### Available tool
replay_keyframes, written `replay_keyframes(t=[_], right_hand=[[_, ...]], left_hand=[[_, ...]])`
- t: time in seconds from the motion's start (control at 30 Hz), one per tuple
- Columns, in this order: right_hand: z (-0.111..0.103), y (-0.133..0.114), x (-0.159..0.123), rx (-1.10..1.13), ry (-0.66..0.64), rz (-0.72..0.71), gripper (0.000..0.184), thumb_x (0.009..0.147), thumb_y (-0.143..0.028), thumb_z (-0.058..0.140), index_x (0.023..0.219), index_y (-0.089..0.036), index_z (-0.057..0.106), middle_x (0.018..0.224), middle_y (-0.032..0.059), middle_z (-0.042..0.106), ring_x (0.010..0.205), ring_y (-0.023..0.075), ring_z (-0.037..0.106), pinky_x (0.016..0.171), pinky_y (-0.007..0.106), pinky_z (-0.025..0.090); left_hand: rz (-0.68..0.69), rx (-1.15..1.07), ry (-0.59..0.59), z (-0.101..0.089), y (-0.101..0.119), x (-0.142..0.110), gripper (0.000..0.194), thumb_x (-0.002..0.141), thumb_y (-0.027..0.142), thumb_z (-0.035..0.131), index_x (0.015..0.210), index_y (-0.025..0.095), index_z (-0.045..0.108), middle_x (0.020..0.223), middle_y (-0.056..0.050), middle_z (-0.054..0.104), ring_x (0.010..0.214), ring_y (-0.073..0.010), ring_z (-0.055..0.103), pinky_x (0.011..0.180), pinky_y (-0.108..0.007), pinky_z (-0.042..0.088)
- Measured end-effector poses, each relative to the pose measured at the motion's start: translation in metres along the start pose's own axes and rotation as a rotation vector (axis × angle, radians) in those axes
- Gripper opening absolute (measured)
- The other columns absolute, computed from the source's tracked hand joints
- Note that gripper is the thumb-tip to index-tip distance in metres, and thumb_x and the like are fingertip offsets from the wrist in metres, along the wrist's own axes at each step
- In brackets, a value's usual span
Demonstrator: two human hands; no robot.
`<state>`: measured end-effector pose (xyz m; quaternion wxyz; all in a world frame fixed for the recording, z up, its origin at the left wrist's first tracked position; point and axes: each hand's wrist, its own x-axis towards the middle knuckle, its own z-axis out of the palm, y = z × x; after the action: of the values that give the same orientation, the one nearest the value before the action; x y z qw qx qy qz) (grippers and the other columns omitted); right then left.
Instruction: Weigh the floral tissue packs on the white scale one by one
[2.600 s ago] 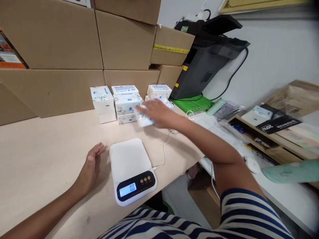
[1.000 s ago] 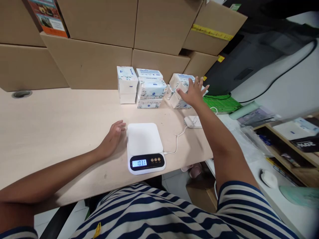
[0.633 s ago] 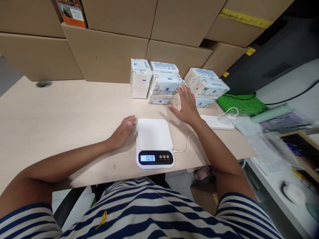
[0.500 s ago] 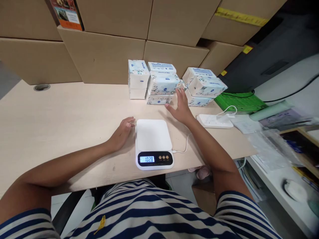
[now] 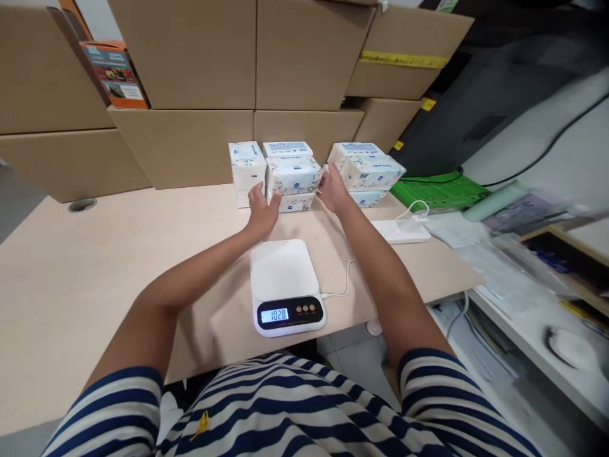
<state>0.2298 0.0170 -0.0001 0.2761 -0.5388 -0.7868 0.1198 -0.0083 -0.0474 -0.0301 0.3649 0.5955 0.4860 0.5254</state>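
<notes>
Packs of tissues stand stacked at the back of the table. My left hand (image 5: 263,212) reaches to the gap between the left stack (image 5: 248,172) and the middle stack (image 5: 294,182). Its fingers and thumb are apart, the thumb close to the middle stack's front left corner. At that stack's right end is my right hand (image 5: 334,190), fingers bent but spread, near or touching the upper pack; some fingertips are hidden. The right stack (image 5: 373,170) is just beyond it. Nearer me lies a white digital scale (image 5: 283,270) with a bare plate, its display reading -102.8.
Cardboard boxes (image 5: 190,146) form a wall behind the packs. A white power strip (image 5: 404,231) and the scale's cable (image 5: 346,285) lie at right. Beyond are a green plastic piece (image 5: 432,190), a large dark machine (image 5: 476,108) and a cluttered lower white desk (image 5: 518,317).
My right hand set a pack on the right stack, let go, and came back to the middle stack. My left hand moved from beside the scale to the packs. The display changed from 0.0.
</notes>
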Motion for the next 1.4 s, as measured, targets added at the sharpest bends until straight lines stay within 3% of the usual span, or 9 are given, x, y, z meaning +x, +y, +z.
replay_keyframes(t=[0.13, 0.3, 0.43, 0.57, 0.67, 0.77, 1.03, 1.2, 1.4], right_hand=[[-0.003, -0.018, -0.011, 0.257, -0.084, 0.272, 0.127, 0.081, -0.090, -0.030, 0.181, -0.026, 0.015, 0.180, 0.0084, 0.045, 0.155, 0.0258, 0.057, 0.123, 0.049, 0.052], [-0.008, -0.028, -0.048, 0.576, -0.088, 0.267, 0.114, 0.085, -0.103, 0.001, 0.180, -0.040, 0.002, 0.191, -0.0031, 0.016, 0.176, 0.0244, 0.025, 0.140, 0.058, 0.032], [-0.012, -0.044, -0.120, 0.639, -0.010, 0.064, 0.107, 0.087, -0.104, 0.024, 0.177, -0.053, -0.002, 0.191, -0.0127, 0.004, 0.180, 0.0236, 0.006, 0.145, 0.060, 0.018], [-0.011, -0.081, -0.210, 0.637, -0.071, -0.081, 0.108, 0.088, -0.103, 0.033, 0.177, -0.054, -0.001, 0.191, -0.0131, 0.006, 0.180, 0.0285, 0.008, 0.147, 0.058, 0.019], [-0.001, -0.098, -0.255, 0.675, -0.182, 0.025, 0.109, 0.092, -0.099, 0.032, 0.180, -0.044, -0.001, 0.192, -0.0051, 0.010, 0.179, 0.0321, 0.014, 0.146, 0.061, 0.023], [0.015, -0.097, -0.275, 0.674, -0.185, 0.116, 0.108, 0.094, -0.095, 0.037, 0.181, -0.040, 0.004, 0.191, 0.0005, 0.015, 0.178, 0.0346, 0.018, 0.147, 0.064, 0.018], [0.018, -0.075, -0.280, 0.397, -0.015, 0.117, 0.093, 0.098, -0.091, 0.015, 0.179, -0.045, 0.014, 0.188, 0.0027, 0.026, 0.175, 0.0407, 0.026, 0.142, 0.073, 0.023], [0.000, -0.025, -0.218, 0.425, 0.100, 0.110, 0.102, 0.090, -0.096, -0.005, 0.177, -0.048, 0.018, 0.185, 0.0018, 0.033, 0.170, 0.0369, 0.039, 0.136, 0.069, 0.038], [0.003, 0.020, -0.154, 0.493, 0.463, 0.100, 0.097, 0.096, -0.095, 0.012, 0.170, -0.039, 0.037, 0.178, 0.0108, 0.042, 0.160, 0.0363, 0.053, 0.129, 0.066, 0.044]], left_hand=[[0.066, -0.049, 0.038, 0.044, -0.003, 0.030, 0.101, 0.100, 0.074, 0.066, 0.169, 0.018, 0.019, 0.185, -0.024, 0.004, 0.179, -0.0338, 0.000, 0.147, -0.045, 0.002], [0.156, -0.089, 0.024, 0.043, -0.009, 0.013, 0.121, 0.086, 0.098, 0.058, 0.171, 0.026, 0.012, 0.185, -0.021, 0.008, 0.178, -0.0369, 0.007, 0.147, -0.050, 0.010], [0.409, 0.008, -0.124, -0.004, 0.004, -0.050, 0.102, 0.097, 0.091, 0.048, 0.175, 0.038, 0.007, 0.188, -0.011, 0.009, 0.178, -0.0348, 0.011, 0.147, -0.052, 0.018], [0.641, 0.185, -0.363, -0.072, 0.024, -0.133, 0.085, 0.108, 0.078, 0.040, 0.180, 0.045, 0.008, 0.188, -0.002, 0.011, 0.177, -0.0403, 0.013, 0.142, -0.064, 0.029], [0.637, 0.215, -0.484, -0.108, 0.018, -0.170, 0.086, 0.107, 0.075, 0.046, 0.180, 0.044, 0.012, 0.185, -0.006, 0.019, 0.172, -0.0438, 0.024, 0.130, -0.065, 0.051], [0.551, 0.215, -0.601, -0.121, -0.004, -0.177, 0.082, 0.109, 0.067, 0.051, 0.180, 0.046, 0.014, 0.184, -0.008, 0.019, 0.168, -0.0410, 0.034, 0.116, -0.056, 0.065], [0.384, 0.065, -0.589, -0.116, -0.029, -0.164, 0.063, 0.113, 0.059, 0.049, 0.173, 0.053, 0.030, 0.179, -0.005, 0.035, 0.157, -0.0305, 0.053, 0.123, -0.053, 0.062], [0.310, -0.009, -0.497, -0.113, -0.034, -0.166, 0.058, 0.112, 0.062, 0.052, 0.167, 0.045, 0.043, 0.178, -0.007, 0.037, 0.141, -0.0292, 0.065, 0.117, -0.053, 0.065], [0.166, -0.053, -0.386, -0.112, -0.039, -0.167, 0.056, 0.113, 0.068, 0.043, 0.164, 0.044, 0.045, 0.171, -0.004, 0.047, 0.144, -0.0299, 0.064, 0.116, -0.058, 0.063]])
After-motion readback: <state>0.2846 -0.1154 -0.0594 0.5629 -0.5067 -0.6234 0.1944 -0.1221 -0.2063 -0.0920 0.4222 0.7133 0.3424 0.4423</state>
